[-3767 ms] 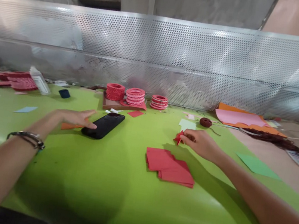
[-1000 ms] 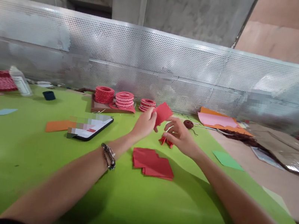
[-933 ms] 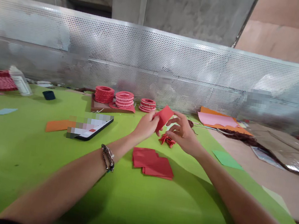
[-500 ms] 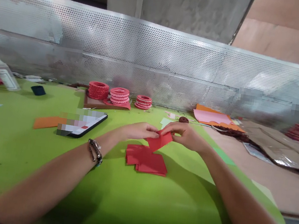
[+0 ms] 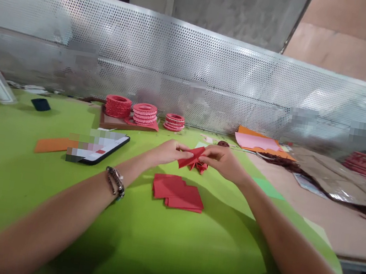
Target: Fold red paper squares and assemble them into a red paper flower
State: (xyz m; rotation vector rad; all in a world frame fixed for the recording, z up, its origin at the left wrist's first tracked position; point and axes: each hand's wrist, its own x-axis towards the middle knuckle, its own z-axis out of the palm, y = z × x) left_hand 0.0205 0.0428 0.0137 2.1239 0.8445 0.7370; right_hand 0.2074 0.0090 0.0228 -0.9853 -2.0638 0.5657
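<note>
Fingers of the left hand (image 5: pixel 166 151) pinch one end of a red paper sheet (image 5: pixel 189 157), and the right hand (image 5: pixel 221 160) nips the other end, so the sheet hangs between both grips just above the green table (image 5: pixel 152 243). It looks thin, light and easily creased, best taken at its edges. Well to the left of the grip lie an orange card (image 5: pixel 51 145) and a phone (image 5: pixel 99 153); just nearer than it sits a stack of red squares (image 5: pixel 177 193); touching it on the right is a small folded red piece (image 5: pixel 201 168); beyond stand red ring stacks (image 5: pixel 144 113). Nothing blocks the hands
</note>
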